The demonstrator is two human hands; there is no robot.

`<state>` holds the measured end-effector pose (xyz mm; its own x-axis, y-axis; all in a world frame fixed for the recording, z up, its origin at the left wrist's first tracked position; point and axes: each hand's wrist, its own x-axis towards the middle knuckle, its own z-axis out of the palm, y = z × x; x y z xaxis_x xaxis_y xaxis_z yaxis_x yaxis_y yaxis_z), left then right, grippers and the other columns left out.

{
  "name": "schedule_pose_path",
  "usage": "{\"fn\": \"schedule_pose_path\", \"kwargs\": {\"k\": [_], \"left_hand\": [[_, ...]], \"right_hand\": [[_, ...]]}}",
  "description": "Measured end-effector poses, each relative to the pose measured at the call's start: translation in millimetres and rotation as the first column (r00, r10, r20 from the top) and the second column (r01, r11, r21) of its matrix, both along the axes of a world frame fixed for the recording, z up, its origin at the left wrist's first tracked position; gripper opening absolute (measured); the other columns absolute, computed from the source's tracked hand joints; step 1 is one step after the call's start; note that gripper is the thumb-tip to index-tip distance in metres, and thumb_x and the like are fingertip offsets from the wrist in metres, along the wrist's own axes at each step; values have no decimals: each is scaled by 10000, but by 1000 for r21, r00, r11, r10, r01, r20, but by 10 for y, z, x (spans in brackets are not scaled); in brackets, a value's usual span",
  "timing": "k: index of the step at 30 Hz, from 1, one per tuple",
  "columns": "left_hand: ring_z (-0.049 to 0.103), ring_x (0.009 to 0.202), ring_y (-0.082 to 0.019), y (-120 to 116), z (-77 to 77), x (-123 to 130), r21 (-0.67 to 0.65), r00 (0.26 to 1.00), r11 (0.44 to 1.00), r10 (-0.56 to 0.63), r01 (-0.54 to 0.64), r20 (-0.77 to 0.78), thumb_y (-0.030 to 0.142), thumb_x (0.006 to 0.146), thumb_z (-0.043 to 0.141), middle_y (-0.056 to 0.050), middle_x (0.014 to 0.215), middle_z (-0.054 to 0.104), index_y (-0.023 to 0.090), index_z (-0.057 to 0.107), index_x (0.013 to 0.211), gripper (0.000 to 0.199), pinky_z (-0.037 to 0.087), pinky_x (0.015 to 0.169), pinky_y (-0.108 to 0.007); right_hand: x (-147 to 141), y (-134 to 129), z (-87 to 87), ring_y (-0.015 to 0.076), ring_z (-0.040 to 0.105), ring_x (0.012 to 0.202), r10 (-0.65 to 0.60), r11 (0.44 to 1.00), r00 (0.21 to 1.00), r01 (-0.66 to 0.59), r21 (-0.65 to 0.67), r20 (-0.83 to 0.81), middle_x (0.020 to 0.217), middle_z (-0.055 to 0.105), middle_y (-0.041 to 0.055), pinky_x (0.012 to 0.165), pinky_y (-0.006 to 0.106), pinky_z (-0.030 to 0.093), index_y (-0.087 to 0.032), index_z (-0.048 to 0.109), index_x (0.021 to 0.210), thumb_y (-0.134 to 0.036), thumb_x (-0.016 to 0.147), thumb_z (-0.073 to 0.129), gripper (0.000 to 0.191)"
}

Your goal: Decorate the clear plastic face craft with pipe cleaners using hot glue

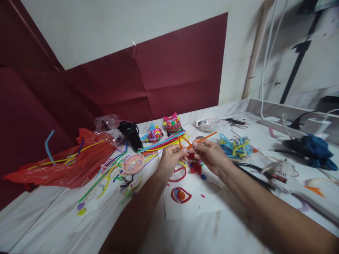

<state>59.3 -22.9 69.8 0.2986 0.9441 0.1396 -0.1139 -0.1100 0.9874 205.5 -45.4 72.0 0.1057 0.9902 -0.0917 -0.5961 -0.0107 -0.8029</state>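
Between my hands is an orange pipe cleaner [208,136], bent into a loop at its left part, with a straight end sticking out to the upper right. My left hand [171,158] pinches it near the loop. Fingers of my right hand [210,153] are closed on it close by. Below them a white paper sheet [182,213] lies on the table. On it rests an eye-shaped piece [181,195] with a red outline and orange centre. A second red outline [178,175] and a red piece [195,167] lie partly behind my hands.
A red plastic bag [87,165] with pipe cleaners lies left, beside a black bottle [131,135]. Two colourful animal-faced figures [172,124] stand at the back. A bundle of blue and yellow pipe cleaners [235,146], cables and a power strip [317,197] are right.
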Motion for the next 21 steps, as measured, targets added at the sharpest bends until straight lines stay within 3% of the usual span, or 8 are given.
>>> {"fn": "schedule_pose_path", "kwargs": {"k": [6, 13, 17, 21], "left_hand": [[556, 502, -73, 2, 45, -33, 33, 999, 999, -32, 33, -18, 345, 674, 741, -1, 603, 635, 125, 644, 687, 240, 409, 525, -204], [529, 482, -70, -28, 102, -57, 69, 995, 994, -80, 84, -56, 341, 668, 735, 7, 573, 611, 128, 645, 664, 231, 401, 507, -209], [518, 481, -70, -30, 104, -63, 83, 994, 993, -75, 81, -77, 333, 669, 732, 5, 581, 614, 127, 649, 655, 223, 400, 504, -212], [521, 492, -74, -18, 86, -65, 96, 992, 992, -66, 77, -106, 326, 687, 719, 1, 601, 625, 127, 654, 666, 210, 409, 506, -213]], "right_hand": [[39, 3, 47, 92, 653, 493, 130, 989, 990, -133, -67, -57, 555, 662, 6, 392, 117, 494, -153, 606, 739, -45, 826, 608, 139], [99, 44, 84, 94, 645, 467, 293, 950, 954, -298, -94, -60, 594, 681, 30, 377, 112, 482, -140, 598, 810, -17, 841, 560, 133], [92, 45, 76, 98, 622, 439, 196, 974, 980, -198, -110, -26, 528, 654, 1, 358, 118, 461, -171, 572, 764, -21, 787, 635, 164], [67, 40, 32, 73, 587, 420, 129, 991, 987, -126, -37, 94, 495, 649, 13, 385, 108, 453, -144, 643, 696, -82, 733, 721, 106]]}}
